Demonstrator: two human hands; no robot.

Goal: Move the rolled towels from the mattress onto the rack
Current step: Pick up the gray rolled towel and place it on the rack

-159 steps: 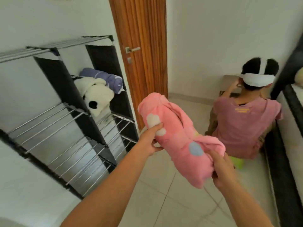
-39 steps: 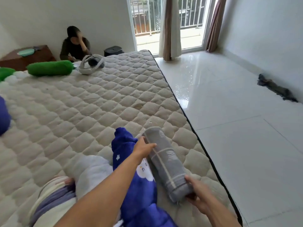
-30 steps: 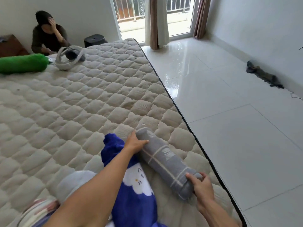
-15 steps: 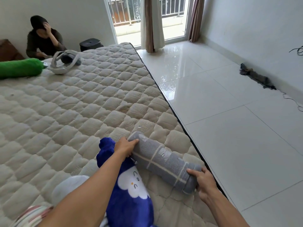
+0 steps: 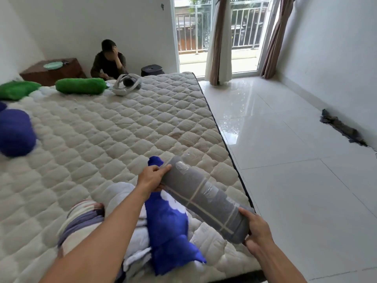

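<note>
1. We grip the grey rolled towel (image 5: 206, 198) at both ends: our left hand (image 5: 152, 177) is closed on the far end, our right hand (image 5: 256, 228) cups the near end.
2. The roll sits between our hands, seemingly just clear of the mattress (image 5: 114, 127), near its edge.
3. To carry it well, we should keep both ends pinched so the roll stays tight, and hold it level.
4. Just under our left hand lie a blue towel (image 5: 167, 223) and a striped roll (image 5: 81, 219); we should lift clear of them.
5. The rack is out of view.
</note>
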